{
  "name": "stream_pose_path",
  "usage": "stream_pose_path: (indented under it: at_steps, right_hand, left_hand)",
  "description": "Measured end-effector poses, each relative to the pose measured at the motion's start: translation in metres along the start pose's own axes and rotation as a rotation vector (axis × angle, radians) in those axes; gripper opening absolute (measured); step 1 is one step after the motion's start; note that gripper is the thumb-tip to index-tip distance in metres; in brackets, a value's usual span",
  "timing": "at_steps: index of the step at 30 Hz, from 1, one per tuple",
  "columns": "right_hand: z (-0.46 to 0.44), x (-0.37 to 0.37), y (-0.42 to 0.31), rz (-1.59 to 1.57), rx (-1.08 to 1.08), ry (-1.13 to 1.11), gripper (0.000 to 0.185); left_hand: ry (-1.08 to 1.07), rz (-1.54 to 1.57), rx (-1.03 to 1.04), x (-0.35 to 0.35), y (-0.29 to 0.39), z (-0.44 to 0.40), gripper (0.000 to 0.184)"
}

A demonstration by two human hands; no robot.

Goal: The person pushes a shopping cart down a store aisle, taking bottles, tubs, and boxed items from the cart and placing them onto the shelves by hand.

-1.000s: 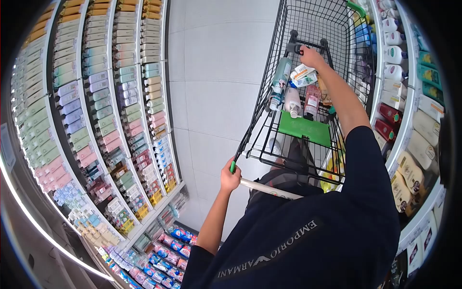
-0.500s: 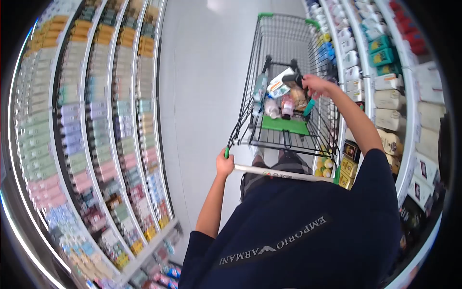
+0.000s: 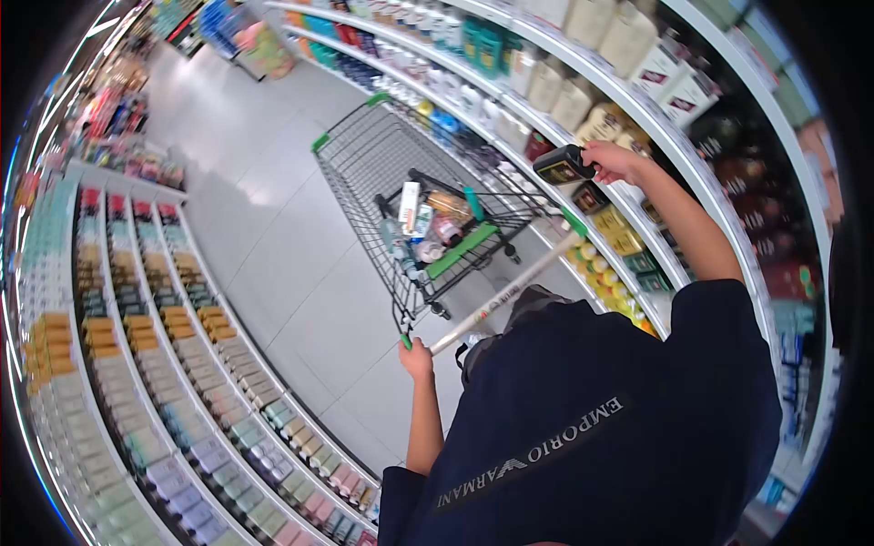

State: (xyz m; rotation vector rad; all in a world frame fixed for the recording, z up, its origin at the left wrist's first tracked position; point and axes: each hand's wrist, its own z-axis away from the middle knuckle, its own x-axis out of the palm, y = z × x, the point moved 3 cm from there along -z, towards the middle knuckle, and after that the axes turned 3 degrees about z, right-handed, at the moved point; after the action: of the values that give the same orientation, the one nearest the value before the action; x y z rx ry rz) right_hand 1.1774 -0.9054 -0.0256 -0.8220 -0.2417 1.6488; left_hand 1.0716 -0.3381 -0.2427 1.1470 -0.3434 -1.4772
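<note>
My left hand [image 3: 417,358] is closed round the left end of the cart handle, by its green corner piece. The pale handle bar [image 3: 501,296] runs from there up to the right. My right hand [image 3: 612,162] holds a dark bottle [image 3: 563,166] by its top, level with the right shelves and outside the cart basket. Inside the wire shopping cart [image 3: 364,177] lie a white box [image 3: 409,202], a pink bottle [image 3: 447,229], a bluish bottle [image 3: 394,238] and other packages, near the green seat flap [image 3: 462,252].
Shelves of pastel bottles [image 3: 191,446] curve along the left and bottom. On the right, shelves [image 3: 628,82] hold white, cream, gold and dark packages close to my right arm. Pale floor tiles [image 3: 273,264] run between them, with a colourful display [image 3: 259,45] at the far end.
My right hand has lifted the dark bottle out of the cart basket toward the right shelves. The view has turned, and the cart now points up and left. My left hand stays on the handle.
</note>
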Motion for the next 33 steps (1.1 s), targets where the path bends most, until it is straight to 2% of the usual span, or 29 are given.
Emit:
stream_pose_path:
  at_steps: [5, 10, 12, 14, 15, 21, 24, 26, 27, 29, 30, 32, 33]
  right_hand:
    - [0.028, -0.039, 0.066, -0.059, 0.187, 0.19, 0.012]
    - [0.062, -0.065, 0.104, -0.105, 0.251, 0.346, 0.014]
    - [0.061, -0.077, 0.127, -0.155, 0.269, 0.339, 0.013]
    - [0.061, -0.084, 0.146, -0.191, 0.294, 0.381, 0.012]
    - [0.071, -0.08, 0.144, -0.203, 0.284, 0.428, 0.011]
    - [0.076, -0.09, 0.164, -0.474, 0.289, 0.519, 0.021]
    - [0.081, -0.089, 0.156, -0.48, 0.262, 0.582, 0.022]
    - [0.077, -0.087, 0.159, -0.492, 0.255, 0.563, 0.022]
    - [0.075, -0.09, 0.16, -0.504, 0.236, 0.555, 0.022]
    - [0.07, -0.091, 0.166, -0.527, 0.184, 0.508, 0.022]
    - [0.071, -0.091, 0.168, -0.543, 0.166, 0.522, 0.022]
    - [0.072, -0.088, 0.176, -0.562, 0.162, 0.53, 0.021]
    - [0.072, -0.089, 0.18, -0.586, 0.184, 0.54, 0.021]
  left_hand:
    - [-0.082, 0.057, -0.007, 0.0, 0.009, -0.005, 0.04]
    - [-0.123, 0.075, -0.037, 0.003, 0.03, -0.001, 0.044]
    - [-0.133, 0.031, -0.028, 0.003, 0.031, -0.001, 0.046]
    - [-0.097, 0.042, 0.012, 0.006, 0.011, -0.014, 0.046]
    - [-0.063, 0.066, 0.051, 0.01, 0.005, -0.018, 0.045]
    - [-0.145, 0.126, -0.047, 0.009, 0.036, -0.002, 0.048]
    - [-0.177, 0.114, -0.093, 0.008, 0.034, -0.001, 0.049]
    - [0.087, -0.051, -0.016, 0.003, 0.035, -0.001, 0.05]
    - [0.084, -0.056, -0.003, 0.001, 0.047, 0.006, 0.05]
    - [0.417, -0.719, 0.655, -0.001, 0.105, 0.039, 0.052]
    - [0.303, -0.527, 1.014, 0.016, 0.119, 0.046, 0.048]
    - [-0.44, -0.151, 0.628, 0.071, 0.163, 0.084, 0.04]
    - [-0.771, -0.011, 0.682, 0.106, 0.168, 0.092, 0.035]
